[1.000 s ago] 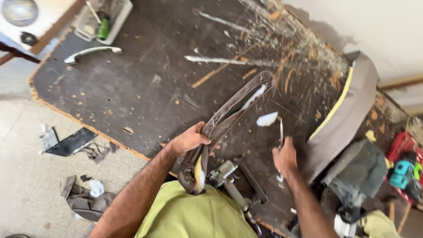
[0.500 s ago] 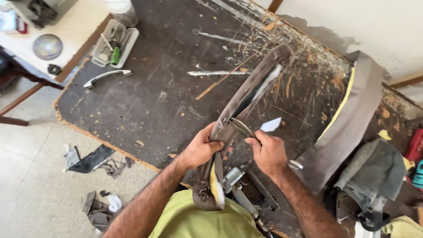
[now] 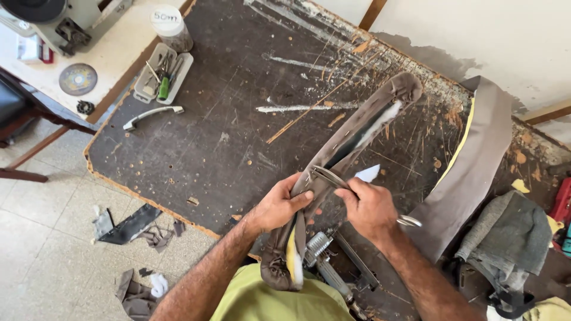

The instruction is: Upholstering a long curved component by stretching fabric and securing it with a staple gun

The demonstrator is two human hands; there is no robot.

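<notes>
A long padded piece covered in brown fabric (image 3: 357, 134) lies slantwise on the dark worn workbench (image 3: 238, 119), its near end hanging over the front edge with yellow foam showing. My left hand (image 3: 279, 205) grips it near the middle. My right hand (image 3: 369, 208) holds metal scissors (image 3: 330, 176), whose blades lie against the fabric beside my left fingers; one handle ring sticks out at my wrist.
A second grey padded panel with a yellow edge (image 3: 470, 172) rests at the right. A metal staple gun (image 3: 324, 252) lies under my hands. A tray of small tools (image 3: 162, 74), a white handle (image 3: 151, 114) and a jar (image 3: 169, 27) sit at the far left. Fabric scraps (image 3: 131, 226) litter the tiled floor.
My right hand moved from the bench at the right over to the brown piece, bringing the scissors against the fabric. The view shifted, showing more of the bench's left side.
</notes>
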